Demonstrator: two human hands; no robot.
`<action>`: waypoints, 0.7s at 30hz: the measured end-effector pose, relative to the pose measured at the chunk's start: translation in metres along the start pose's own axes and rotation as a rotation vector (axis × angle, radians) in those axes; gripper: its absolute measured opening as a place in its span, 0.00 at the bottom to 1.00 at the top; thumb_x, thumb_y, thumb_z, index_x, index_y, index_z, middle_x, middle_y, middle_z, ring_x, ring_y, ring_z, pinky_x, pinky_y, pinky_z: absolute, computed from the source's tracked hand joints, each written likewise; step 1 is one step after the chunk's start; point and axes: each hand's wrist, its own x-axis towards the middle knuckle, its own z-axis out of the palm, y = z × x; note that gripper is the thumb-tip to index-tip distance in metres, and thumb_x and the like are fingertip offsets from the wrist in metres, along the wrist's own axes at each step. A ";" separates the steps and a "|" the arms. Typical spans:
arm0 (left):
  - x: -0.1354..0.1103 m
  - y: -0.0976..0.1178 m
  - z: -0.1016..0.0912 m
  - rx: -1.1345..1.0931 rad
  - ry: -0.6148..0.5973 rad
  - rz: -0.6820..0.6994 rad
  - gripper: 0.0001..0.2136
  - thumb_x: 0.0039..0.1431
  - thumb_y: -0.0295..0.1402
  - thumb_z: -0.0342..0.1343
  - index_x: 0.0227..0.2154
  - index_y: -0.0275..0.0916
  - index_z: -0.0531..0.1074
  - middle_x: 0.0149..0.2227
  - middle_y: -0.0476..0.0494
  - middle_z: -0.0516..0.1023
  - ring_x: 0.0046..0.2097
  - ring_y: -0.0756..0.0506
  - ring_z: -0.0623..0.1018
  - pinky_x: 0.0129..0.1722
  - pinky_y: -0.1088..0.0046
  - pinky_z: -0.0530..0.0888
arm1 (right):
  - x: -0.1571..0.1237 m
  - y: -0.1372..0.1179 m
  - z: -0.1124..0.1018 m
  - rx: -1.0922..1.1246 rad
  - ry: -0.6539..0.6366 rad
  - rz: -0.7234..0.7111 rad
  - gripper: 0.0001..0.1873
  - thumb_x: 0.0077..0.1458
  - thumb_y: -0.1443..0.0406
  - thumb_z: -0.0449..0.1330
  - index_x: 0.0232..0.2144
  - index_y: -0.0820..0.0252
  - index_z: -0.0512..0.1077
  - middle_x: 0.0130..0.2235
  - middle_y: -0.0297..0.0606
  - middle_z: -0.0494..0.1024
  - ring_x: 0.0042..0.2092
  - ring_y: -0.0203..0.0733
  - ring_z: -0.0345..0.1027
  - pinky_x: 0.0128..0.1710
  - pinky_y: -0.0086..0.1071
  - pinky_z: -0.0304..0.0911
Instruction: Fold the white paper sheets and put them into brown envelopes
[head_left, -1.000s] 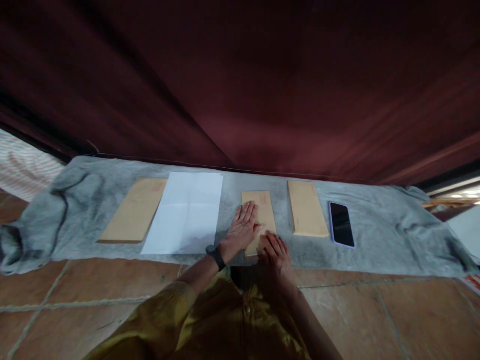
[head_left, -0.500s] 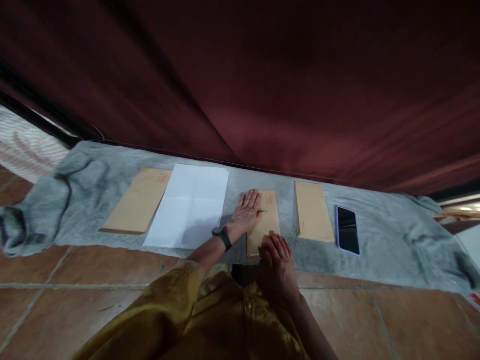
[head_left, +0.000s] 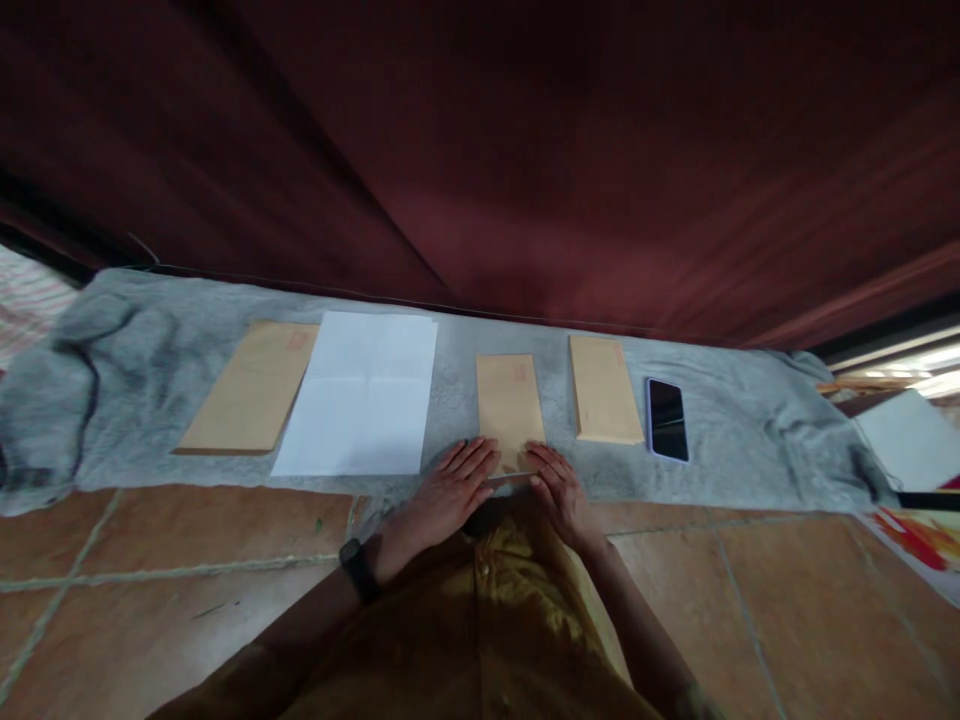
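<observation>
Free grey cloth (head_left: 556,395) between middle envelope (head_left: 508,400) and envelope stack (head_left: 606,390); phone (head_left: 667,420) obstructs farther right

No text is legible. Faint reddish print (head_left: 520,373) — near one o'clock on the left envelope (head_left: 244,395), middle envelope (head_left: 508,408) and right envelope (head_left: 606,395) — is blurred.

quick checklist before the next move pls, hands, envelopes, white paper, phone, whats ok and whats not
1. Both hands at the middle envelope: ok; left hand and right hand are at opposite sides of its near end.
2. Grip on it: cannot tell; whether the thumbs pinch from below is unclear.
3. Inside of the middle envelope: cannot tell; it doesn't show.
4. White paper spread out, not folded up: ok.
5. Right envelope stack apart from the middle envelope: ok; grey cloth shows between.
6. Phone away from both hands: ok; it lies beyond that stack, screen dark.
</observation>
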 end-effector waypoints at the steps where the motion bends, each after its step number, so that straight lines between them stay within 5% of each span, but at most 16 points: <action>1: -0.003 0.003 0.000 -0.006 0.003 -0.006 0.24 0.71 0.41 0.46 0.66 0.39 0.60 0.69 0.40 0.61 0.71 0.44 0.58 0.70 0.59 0.54 | -0.002 0.002 -0.001 -0.004 -0.004 -0.011 0.23 0.70 0.60 0.49 0.65 0.53 0.62 0.64 0.44 0.68 0.67 0.48 0.59 0.66 0.54 0.57; 10: 0.007 0.022 0.011 -0.077 0.129 -0.198 0.17 0.68 0.34 0.52 0.58 0.41 0.69 0.62 0.40 0.73 0.65 0.42 0.69 0.66 0.57 0.64 | -0.006 0.011 0.005 -0.027 0.077 -0.055 0.20 0.66 0.65 0.54 0.60 0.53 0.67 0.60 0.45 0.72 0.63 0.49 0.64 0.62 0.53 0.62; 21: 0.009 0.025 0.008 -0.115 0.163 -0.225 0.10 0.68 0.31 0.51 0.48 0.38 0.73 0.59 0.40 0.74 0.62 0.42 0.71 0.65 0.58 0.67 | -0.003 0.011 0.006 -0.007 0.121 0.008 0.08 0.68 0.63 0.54 0.44 0.55 0.72 0.54 0.45 0.76 0.57 0.49 0.69 0.58 0.50 0.64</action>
